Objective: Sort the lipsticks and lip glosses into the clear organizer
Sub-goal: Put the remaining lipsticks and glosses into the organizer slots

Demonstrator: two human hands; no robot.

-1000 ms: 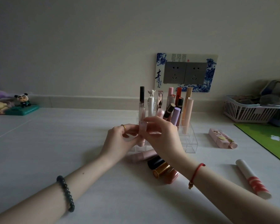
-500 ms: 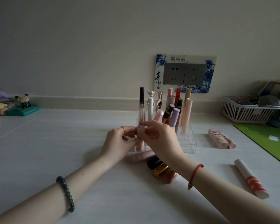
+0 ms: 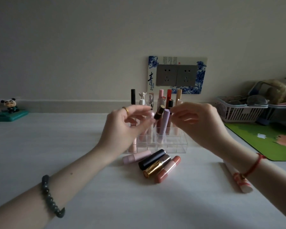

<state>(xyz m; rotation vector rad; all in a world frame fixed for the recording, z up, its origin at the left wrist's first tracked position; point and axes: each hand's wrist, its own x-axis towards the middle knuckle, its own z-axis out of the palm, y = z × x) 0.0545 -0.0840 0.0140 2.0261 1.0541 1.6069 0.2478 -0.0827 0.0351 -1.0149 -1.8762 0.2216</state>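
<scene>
Left hand (image 3: 122,128): raised over the organizer's left side, palm turned inward, fingers loosely curled and parted, nothing in them.
Right hand (image 3: 198,123): raised at the same height over the right side, fingers curled, thumb and forefinger tips close together, nothing visible between them.
Gap: the hands are apart, with the tube tops showing between them.
Between the hands: a black tube (image 3: 159,112) leaning left and a purple tube (image 3: 165,119) just beside it, both in the organizer.
Organizer (image 3: 180,146): clear, gridded, near the wall. Taller tubes fill its back rows.
Front row: a pink tube (image 3: 133,145) stands upright in the left corner cell. The cells to its right stand open.
Loose tubes (image 3: 155,166): four lie side by side, touching, just in front of the organizer.
Striped tube (image 3: 241,184): lies on the table (image 3: 56,138), partly under the right wrist.
Right edge: a green mat (image 3: 262,141), with a basket (image 3: 238,111) behind it.
Left: open tabletop.
</scene>
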